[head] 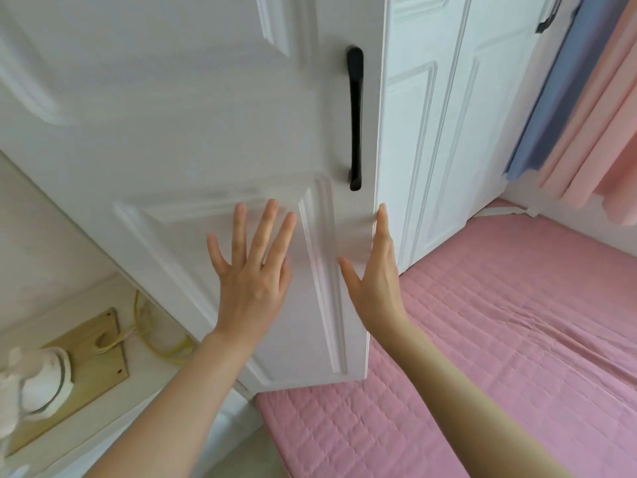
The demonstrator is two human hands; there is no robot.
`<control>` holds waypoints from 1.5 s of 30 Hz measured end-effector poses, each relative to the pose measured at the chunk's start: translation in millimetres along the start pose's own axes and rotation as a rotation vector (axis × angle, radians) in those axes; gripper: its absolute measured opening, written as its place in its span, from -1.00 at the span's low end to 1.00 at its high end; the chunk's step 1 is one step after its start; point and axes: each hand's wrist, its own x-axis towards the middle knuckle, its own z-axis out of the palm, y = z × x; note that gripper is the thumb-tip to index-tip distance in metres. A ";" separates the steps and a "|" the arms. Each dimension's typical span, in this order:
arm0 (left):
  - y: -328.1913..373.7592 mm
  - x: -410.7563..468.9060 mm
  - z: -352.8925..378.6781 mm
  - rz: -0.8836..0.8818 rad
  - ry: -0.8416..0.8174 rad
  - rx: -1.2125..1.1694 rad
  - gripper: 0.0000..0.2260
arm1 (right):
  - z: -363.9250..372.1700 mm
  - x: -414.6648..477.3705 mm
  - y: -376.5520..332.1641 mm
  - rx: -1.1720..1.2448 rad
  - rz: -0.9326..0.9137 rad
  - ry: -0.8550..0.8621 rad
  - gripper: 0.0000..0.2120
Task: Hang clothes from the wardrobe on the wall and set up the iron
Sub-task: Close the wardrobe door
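White wardrobe door (pixel 206 108); left hand (pixel 253 270), right hand (pixel 374 270) spread; no writing.

A white panelled wardrobe door (pixel 193 132) with a long black vertical handle (pixel 355 119) near its right edge stands ajar, blurred; further white panelled doors (pixel 444 132) behind it are closed.

This is looking like a bedroom in a home. A white wardrobe (pixel 193 108) is filling the upper left, a pink bed (pixel 517 339) is lying at the lower right, and pink and blue curtains (pixel 586 108) are hanging at the upper right.
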 end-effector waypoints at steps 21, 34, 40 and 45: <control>-44.4 37.7 84.7 -0.066 0.076 0.316 -0.50 | 89.4 97.0 37.6 -0.392 -0.268 -0.126 -0.25; -58.3 47.3 111.2 -0.071 0.110 0.427 -0.48 | 125.6 131.7 59.0 -0.352 -0.423 -0.033 -0.30; -59.3 48.5 116.6 -0.084 0.111 0.436 -0.47 | 132.2 139.0 65.8 -0.288 -0.423 -0.049 -0.32; -59.3 49.2 118.3 -0.082 0.123 0.443 -0.47 | 134.0 140.1 68.1 -0.275 -0.423 -0.046 -0.33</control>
